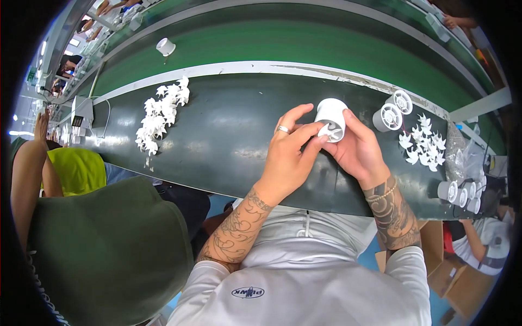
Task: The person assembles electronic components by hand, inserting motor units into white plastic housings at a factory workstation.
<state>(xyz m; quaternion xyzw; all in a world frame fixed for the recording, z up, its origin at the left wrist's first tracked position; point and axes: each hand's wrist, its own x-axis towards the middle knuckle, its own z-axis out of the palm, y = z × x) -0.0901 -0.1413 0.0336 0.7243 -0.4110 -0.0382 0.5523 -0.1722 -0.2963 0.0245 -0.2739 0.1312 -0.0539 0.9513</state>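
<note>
Above the dark work table, my right hand [359, 149] is wrapped round a white plastic cylindrical housing [330, 110], its open end tilted toward me. My left hand [294, 146] is at that open end, thumb and index finger pinching a small white finned impeller [329, 131] that sits at the mouth of the housing. How deep the impeller sits inside is hidden by my fingers. To the right of my hands, two white round housings with spoked ends [388, 118] stand close together. Beside them lies a loose cluster of white impellers [424, 142].
A longer heap of white impellers [163, 116] lies on the left of the table [217, 130]. One white housing [166, 46] sits on the green conveyor belt [244, 46]. Several more housings [447, 191] and a clear plastic bag [457, 152] are at the far right. A co-worker sits close on my left.
</note>
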